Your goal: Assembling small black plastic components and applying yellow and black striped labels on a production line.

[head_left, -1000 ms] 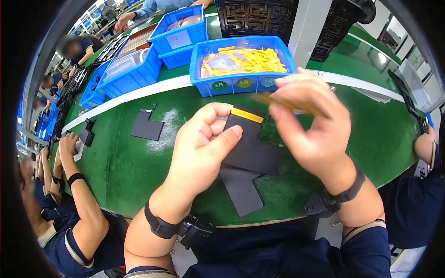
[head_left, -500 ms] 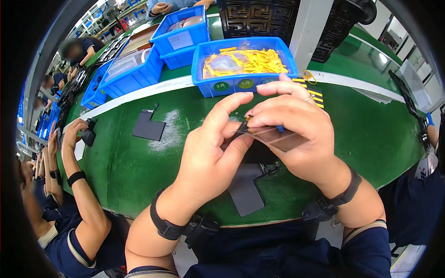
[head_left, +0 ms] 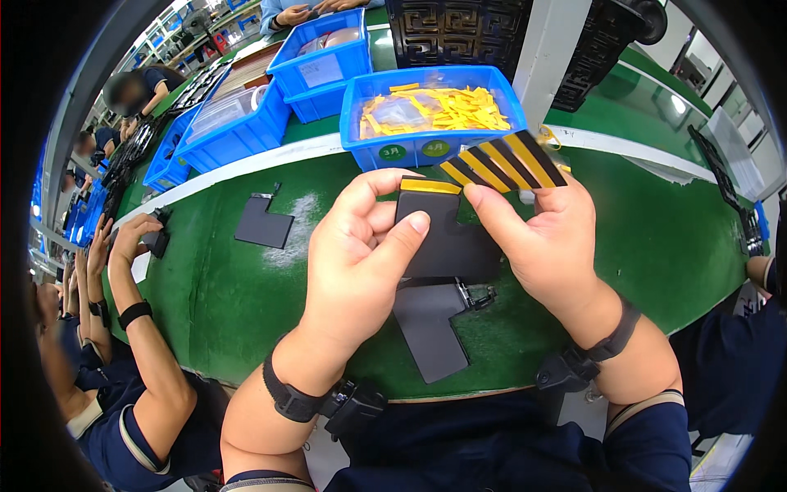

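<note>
Between my hands is a flat black L-shaped piece point(head_left: 443, 246), its broad face up. My left hand point(head_left: 352, 246) grips its left side, thumb on top and fingers behind. A yellow strip point(head_left: 430, 186) lies along its far edge. In my right hand point(head_left: 545, 242) is a sheet with yellow and black stripes point(head_left: 508, 164), the thumb near its lower left corner and beside the strip's right end. The other right fingers are largely hidden behind the sheet. Below, a second dark L-shaped piece point(head_left: 434, 332) with a small connector lies on the green bench.
Another dark L-shaped piece point(head_left: 262, 223) lies left, beside a whitish scuffed patch. Ahead stands a blue bin point(head_left: 361, 156) of yellow strips; more blue bins point(head_left: 234, 131) are at its left. A white post point(head_left: 545, 66) rises behind. A co-worker's hand point(head_left: 131, 234) works at far left.
The black piece has turned from tilted to face up. My right hand has drawn back and turned, showing the striped sheet in it. The yellow strip on the far edge is now visible.
</note>
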The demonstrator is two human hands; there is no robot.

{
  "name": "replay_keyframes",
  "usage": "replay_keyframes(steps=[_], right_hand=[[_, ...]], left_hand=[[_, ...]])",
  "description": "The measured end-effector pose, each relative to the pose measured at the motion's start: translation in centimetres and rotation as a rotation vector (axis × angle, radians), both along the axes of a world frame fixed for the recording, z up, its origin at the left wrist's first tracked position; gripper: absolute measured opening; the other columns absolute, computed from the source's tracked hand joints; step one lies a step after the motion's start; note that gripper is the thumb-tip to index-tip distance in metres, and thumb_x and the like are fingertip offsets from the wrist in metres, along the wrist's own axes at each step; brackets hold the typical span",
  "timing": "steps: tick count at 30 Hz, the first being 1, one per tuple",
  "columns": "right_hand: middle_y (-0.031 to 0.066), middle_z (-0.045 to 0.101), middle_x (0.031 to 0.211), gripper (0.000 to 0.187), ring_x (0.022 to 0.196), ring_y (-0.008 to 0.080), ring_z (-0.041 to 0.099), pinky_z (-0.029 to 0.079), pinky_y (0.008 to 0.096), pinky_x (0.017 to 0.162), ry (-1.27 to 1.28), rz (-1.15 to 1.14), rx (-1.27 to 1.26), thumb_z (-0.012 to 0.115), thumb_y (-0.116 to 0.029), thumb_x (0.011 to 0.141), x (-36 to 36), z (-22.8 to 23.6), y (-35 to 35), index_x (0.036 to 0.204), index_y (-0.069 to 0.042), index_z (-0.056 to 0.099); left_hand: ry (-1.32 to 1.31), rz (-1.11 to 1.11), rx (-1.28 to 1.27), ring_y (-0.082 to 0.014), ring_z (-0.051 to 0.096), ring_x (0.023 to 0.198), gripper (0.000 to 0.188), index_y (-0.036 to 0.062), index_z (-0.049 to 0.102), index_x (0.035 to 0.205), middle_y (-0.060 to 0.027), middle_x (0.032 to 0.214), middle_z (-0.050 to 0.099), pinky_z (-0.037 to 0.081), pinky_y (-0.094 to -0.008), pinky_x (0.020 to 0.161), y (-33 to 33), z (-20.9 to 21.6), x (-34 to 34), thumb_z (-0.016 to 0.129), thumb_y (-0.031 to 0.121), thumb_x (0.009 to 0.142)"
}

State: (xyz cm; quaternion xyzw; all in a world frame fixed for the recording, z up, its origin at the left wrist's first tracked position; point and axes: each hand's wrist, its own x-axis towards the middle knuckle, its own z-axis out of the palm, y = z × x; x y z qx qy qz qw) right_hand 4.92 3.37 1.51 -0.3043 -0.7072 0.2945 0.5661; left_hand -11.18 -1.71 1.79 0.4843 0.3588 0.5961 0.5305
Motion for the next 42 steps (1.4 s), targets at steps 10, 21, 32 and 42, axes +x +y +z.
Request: replay_keyframes(steps=[10,21,32,42], right_hand=[[0.0117,0.056,0.067,0.012,0.064,0.0286,0.053,0.043,0.0370,0.061,-0.089,0.027,0.184,0.066,-0.005,0.068,-1.1,-0.3,0.3,0.078,0.000,0.061],[0.0077,0.056,0.066,0.036,0.062,0.0184,0.056,0.045,0.0298,0.061,-0.263,-0.290,0.069,0.060,-0.003,0.078,2.1,0.1,5.5,0.114,-0.008,0.061],[0.0079,0.059,0.069,0.017,0.062,0.0168,0.056,0.044,0.0278,0.058,-0.223,-0.129,0.217,0.067,-0.004,0.075,1.2,0.6,1.8,0.092,-0.004,0.069],[0.0086,0.063,0.074,0.014,0.067,0.0166,0.059,0.045,0.0272,0.061,-0.185,-0.071,0.081,0.068,-0.008,0.077,1.1,0.6,1.4,0.090,-0.003,0.069]], left_hand=[[0.524,0.316,0.238,-0.0053,0.058,0.069,0.028,-0.0001,0.051,0.110,-0.0089,0.081,0.066,0.048,-0.0214,0.059,-0.2,-0.5,0.5,0.058,-0.002,0.083],[0.105,0.091,-0.065,-0.0107,0.061,0.081,0.027,-0.0034,0.046,0.113,-0.0113,0.093,0.066,0.048,-0.0232,0.073,1.2,-0.5,-1.1,0.051,-0.002,0.087],[0.123,0.046,0.051,-0.0116,0.061,0.088,0.028,-0.0029,0.045,0.115,-0.0123,0.099,0.064,0.048,-0.0235,0.077,0.5,-0.5,-0.5,0.052,-0.001,0.088],[0.075,0.052,0.026,-0.0135,0.062,0.087,0.026,-0.0016,0.048,0.113,-0.0116,0.097,0.065,0.047,-0.0248,0.079,0.6,-0.5,-0.4,0.053,0.002,0.088]])
